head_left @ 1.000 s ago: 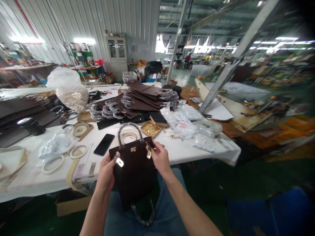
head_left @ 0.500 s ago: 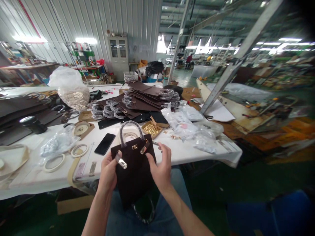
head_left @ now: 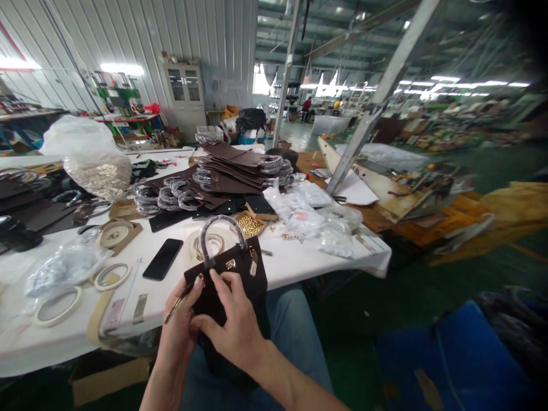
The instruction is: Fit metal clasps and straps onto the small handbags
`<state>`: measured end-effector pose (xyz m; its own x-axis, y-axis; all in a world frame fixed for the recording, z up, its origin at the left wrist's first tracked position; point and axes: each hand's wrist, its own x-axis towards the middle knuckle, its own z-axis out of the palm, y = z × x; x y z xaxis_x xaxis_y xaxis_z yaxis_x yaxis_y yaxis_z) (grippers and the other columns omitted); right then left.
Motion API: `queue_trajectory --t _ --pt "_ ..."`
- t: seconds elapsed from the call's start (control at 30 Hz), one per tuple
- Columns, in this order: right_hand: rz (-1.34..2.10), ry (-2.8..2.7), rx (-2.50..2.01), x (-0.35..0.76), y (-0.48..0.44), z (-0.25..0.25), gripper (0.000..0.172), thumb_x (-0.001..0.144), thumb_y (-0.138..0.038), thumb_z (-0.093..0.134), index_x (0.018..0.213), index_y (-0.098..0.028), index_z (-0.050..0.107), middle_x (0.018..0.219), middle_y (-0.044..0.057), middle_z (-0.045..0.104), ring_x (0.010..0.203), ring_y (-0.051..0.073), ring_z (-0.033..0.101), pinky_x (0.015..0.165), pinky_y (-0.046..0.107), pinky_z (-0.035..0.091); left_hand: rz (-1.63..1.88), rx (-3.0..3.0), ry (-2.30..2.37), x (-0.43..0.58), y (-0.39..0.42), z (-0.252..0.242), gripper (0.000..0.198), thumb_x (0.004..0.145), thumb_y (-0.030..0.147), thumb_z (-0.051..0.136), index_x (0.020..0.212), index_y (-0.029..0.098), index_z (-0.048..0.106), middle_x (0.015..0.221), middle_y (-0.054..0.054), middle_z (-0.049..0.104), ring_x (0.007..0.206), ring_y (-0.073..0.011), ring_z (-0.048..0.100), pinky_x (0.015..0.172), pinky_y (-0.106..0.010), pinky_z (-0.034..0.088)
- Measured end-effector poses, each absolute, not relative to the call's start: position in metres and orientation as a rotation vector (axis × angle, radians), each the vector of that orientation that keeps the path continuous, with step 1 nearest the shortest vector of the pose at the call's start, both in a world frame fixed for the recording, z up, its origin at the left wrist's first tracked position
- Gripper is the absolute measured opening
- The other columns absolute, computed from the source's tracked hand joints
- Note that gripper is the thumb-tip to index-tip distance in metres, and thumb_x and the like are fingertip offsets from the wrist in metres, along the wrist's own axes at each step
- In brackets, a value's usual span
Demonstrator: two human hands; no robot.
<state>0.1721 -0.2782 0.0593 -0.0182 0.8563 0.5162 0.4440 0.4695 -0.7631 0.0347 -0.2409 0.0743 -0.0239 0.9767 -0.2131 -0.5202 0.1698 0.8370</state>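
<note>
A dark brown handbag (head_left: 256, 281) with a plastic-wrapped top handle (head_left: 222, 220) stands tilted over my lap at the table's edge. My left hand (head_left: 180, 319) is closed on its left side, thumb by a small gold fitting (head_left: 201, 279). A narrow strap end (head_left: 174, 306) pokes out beside that thumb. Across the bag's front lies my right hand (head_left: 240, 325), fingers apart, index fingertip near the top edge and thumb reaching to my left hand. At the bag's upper right, a strap with a metal tip (head_left: 253, 265) hangs loose. My hands cover the lower left front.
On the white table (head_left: 240, 279) lie a black phone (head_left: 162, 259), tape rolls (head_left: 112, 277), a box of gold-coloured fittings (head_left: 250, 225) and clear plastic bags (head_left: 338, 228). Stacked brown bag pieces (head_left: 233, 171) fill the back. A metal post (head_left: 363, 125) rises at the right.
My right hand has moved left across the bag's front to my left hand. The left strap's metal tip no longer lies on the front. The view has swung right.
</note>
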Motion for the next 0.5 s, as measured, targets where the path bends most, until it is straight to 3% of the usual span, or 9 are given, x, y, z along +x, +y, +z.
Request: queue_trajectory --t 0.2,0.3,0.4,0.5 --pt "0.478 -1.673 -1.141 0.174 -0.280 0.058 0.081 0.107 -0.045 0.082 0.178 -0.031 0.045 0.146 0.014 0.056 0.135 0.035 0.063 0.117 0.053 0.062 1.355 0.599 0.937 0.040 -0.239 0.074 0.056 0.084 0.040 0.101 0.132 0.021 0.081 0.121 -0.007 0.086 0.118 -0.0277 0.082 0.098 -0.031 0.069" --pt "0.428 -1.699 -1.141 0.175 -0.277 0.057 0.083 0.107 -0.045 0.081 0.179 -0.030 0.043 0.145 0.015 0.056 0.135 0.036 0.063 0.117 0.054 0.063 1.361 0.575 0.977 0.039 -0.240 0.069 0.059 0.083 0.050 0.101 0.131 0.021 0.082 0.121 -0.008 0.086 0.119 -0.0299 0.082 0.100 -0.034 0.070" --pt "0.337 -1.734 -1.159 0.175 -0.278 0.057 0.085 0.111 -0.046 0.077 0.183 -0.030 0.036 0.149 0.017 0.056 0.137 0.037 0.063 0.117 0.055 0.064 1.313 0.602 0.908 0.038 -0.246 0.062 0.075 0.095 0.079 0.077 0.141 0.021 0.079 0.140 -0.013 0.082 0.140 -0.0363 0.073 0.119 -0.045 0.065" --pt "0.286 -1.742 -1.211 0.177 -0.283 0.061 0.086 0.113 -0.045 0.073 0.185 -0.030 0.028 0.152 0.018 0.057 0.138 0.038 0.064 0.115 0.055 0.067 1.276 0.821 0.775 0.037 -0.258 0.064 0.098 0.097 0.098 0.046 0.158 0.025 0.070 0.166 -0.014 0.066 0.165 -0.0390 0.050 0.142 -0.053 0.040"
